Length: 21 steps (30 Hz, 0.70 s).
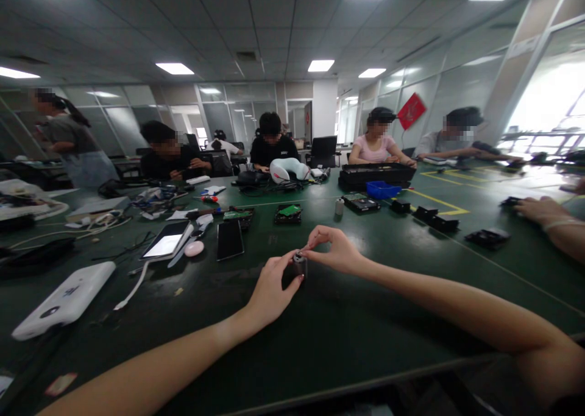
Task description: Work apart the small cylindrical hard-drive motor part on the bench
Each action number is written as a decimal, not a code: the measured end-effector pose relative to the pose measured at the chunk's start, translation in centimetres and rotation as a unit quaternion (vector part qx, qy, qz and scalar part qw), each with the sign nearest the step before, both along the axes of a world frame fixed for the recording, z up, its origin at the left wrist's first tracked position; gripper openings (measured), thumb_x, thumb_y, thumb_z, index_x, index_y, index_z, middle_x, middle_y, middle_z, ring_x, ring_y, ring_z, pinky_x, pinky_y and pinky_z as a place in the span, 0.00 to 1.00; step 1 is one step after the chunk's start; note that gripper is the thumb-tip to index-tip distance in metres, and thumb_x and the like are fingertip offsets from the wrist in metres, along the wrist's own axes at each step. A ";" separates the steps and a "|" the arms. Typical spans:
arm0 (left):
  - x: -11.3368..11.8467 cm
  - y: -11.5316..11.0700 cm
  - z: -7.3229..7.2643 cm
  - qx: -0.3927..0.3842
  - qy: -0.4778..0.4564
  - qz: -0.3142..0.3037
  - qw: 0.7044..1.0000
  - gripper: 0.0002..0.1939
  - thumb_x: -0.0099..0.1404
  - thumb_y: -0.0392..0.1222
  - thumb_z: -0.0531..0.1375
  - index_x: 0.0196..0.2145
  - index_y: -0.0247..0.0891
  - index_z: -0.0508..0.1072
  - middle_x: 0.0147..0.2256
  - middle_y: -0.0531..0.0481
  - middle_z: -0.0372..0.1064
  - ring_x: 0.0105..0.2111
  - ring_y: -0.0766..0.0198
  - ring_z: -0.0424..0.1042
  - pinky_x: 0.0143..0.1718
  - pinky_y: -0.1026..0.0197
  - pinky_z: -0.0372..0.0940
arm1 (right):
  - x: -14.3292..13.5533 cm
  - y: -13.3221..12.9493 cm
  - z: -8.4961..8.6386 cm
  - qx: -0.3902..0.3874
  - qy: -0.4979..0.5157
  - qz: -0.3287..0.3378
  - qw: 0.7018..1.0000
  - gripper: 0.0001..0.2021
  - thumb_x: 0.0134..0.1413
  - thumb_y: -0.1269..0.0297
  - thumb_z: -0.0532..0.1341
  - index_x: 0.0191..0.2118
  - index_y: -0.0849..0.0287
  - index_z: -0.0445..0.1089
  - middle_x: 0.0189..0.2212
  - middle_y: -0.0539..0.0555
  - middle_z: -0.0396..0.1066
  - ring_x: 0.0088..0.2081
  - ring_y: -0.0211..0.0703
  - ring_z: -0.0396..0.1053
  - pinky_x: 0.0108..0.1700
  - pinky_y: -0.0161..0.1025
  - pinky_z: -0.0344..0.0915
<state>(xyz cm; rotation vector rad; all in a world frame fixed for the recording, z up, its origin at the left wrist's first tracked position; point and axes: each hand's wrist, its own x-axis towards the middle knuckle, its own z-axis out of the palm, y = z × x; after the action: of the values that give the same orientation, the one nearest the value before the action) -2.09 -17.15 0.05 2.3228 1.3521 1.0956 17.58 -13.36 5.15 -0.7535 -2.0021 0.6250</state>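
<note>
A small grey metal cylinder (300, 266), much like a small motor, stands upright on the green table before me. My left hand (273, 284) has its thumb and fingers closed around the cylinder's left and near sides. From the right, my right hand (333, 250) pinches at the top end, thumb and index finger together. Whatever lies between those fingertips is too small to make out. A similar metal cylinder (339, 206) stands upright farther back. Beyond my hands, a circuit board with a green face (289, 211) rests on the table.
Left of my hands lie a black phone (230, 240), a pink round object (194, 248), a lit phone (168, 241) and a white device (66, 299). Black parts (434, 218) and a blue tray (382, 189) sit at the back right. A co-worker's hand (542, 211) reaches in at right.
</note>
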 end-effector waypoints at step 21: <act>0.1 0.0 0.1 -0.004 -0.001 -0.004 1.000 0.25 0.62 0.38 0.60 0.57 0.40 0.63 0.48 0.45 0.66 0.49 0.56 0.66 0.53 0.51 0.61 | 0.5 0.5 0.2 -0.004 -0.015 -0.005 1.000 0.09 0.48 0.63 0.66 0.31 0.60 0.66 0.29 0.52 0.75 0.33 0.42 0.75 0.39 0.39 0.70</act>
<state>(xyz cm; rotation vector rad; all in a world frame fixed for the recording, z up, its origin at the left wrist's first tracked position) -2.03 -17.11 0.11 2.3186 1.3430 1.0869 18.09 -12.90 5.33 -0.7820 -2.0225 0.6198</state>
